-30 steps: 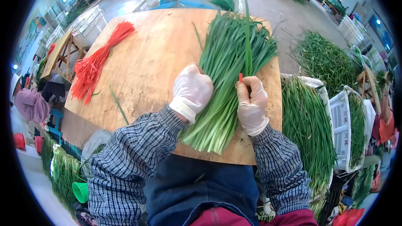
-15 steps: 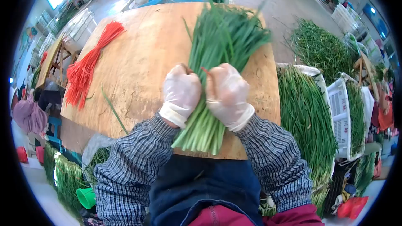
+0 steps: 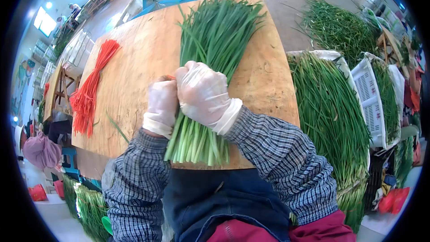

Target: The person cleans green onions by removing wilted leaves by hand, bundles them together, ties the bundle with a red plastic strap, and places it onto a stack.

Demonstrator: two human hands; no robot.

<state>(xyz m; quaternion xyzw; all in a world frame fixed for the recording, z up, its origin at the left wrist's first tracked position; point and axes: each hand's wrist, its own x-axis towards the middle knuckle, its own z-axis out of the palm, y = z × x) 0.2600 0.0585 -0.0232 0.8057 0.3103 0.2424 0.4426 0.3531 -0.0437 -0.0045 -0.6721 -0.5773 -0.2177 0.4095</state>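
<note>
A bundle of garlic chives (image 3: 219,31) lies on the wooden board, leaves pointing away from me and pale stem ends (image 3: 197,145) towards me. My left hand (image 3: 162,103), in a thin whitish glove, is closed at the bundle's left side. A bit of red tie (image 3: 168,77) shows at its fingertips. My right hand (image 3: 204,92), gloved too, lies across the top of the stems, its closed fingers against the left hand at the tie. Most of the tie is hidden by the hands. To the left lies a bunch of red ties (image 3: 92,89).
The wooden board (image 3: 134,58) reaches close to my body. At right stands a crate of chives (image 3: 329,116), with a white crate (image 3: 369,103) beyond it. A chive heap (image 3: 340,27) covers floor at upper right. One loose leaf (image 3: 117,126) lies at left.
Both hands have moved left in view and come together; the right now crosses over the stems to the left hand. My view has shifted, and the bundle appears further left.
</note>
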